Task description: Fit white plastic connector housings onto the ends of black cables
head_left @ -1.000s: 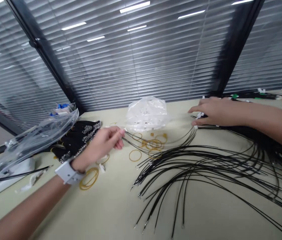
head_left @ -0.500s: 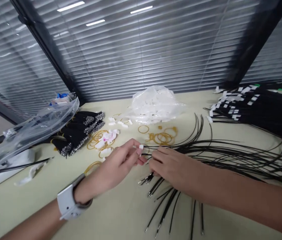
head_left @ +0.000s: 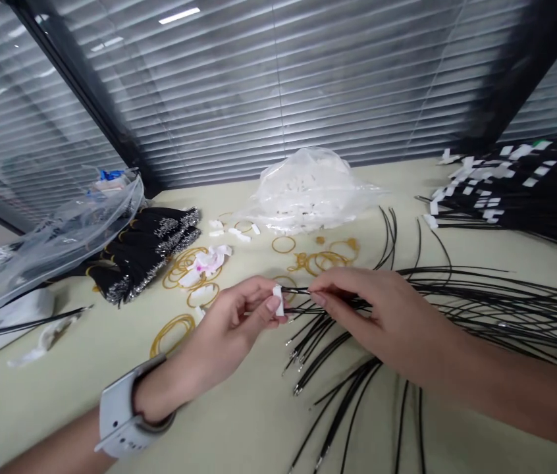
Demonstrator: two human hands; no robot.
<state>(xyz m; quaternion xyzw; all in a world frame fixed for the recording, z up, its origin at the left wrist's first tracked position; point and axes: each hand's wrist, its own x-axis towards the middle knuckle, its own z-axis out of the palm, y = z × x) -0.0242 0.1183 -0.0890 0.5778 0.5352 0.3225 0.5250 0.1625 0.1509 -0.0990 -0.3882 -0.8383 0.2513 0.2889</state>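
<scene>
Near the middle, my left hand [head_left: 241, 316] pinches a small white connector [head_left: 278, 300] between thumb and fingers. Thin black wires run from the connector's right side. Just to the right, my right hand [head_left: 362, 306] has thumb and forefinger closed on one of these wires [head_left: 299, 290], a short way from the connector. Many loose black wires [head_left: 471, 289] pass beneath and behind my right hand, and their metal-tipped ends [head_left: 298, 388] fan out below it. A grey watch band [head_left: 123, 411] is around my left wrist.
Behind my hands stands a clear plastic bag [head_left: 308, 191] of small white parts. Yellow rubber bands [head_left: 172, 334] and white scraps lie around. At left are black wire bundles [head_left: 155, 253] and plastic wrapping [head_left: 61, 263]; at right, wires with white connectors [head_left: 486, 181].
My right hand has opened out of its curled pose and moved right and slightly up, now pinching a wire. More of the white connector shows in my left hand. The view has shifted slightly.
</scene>
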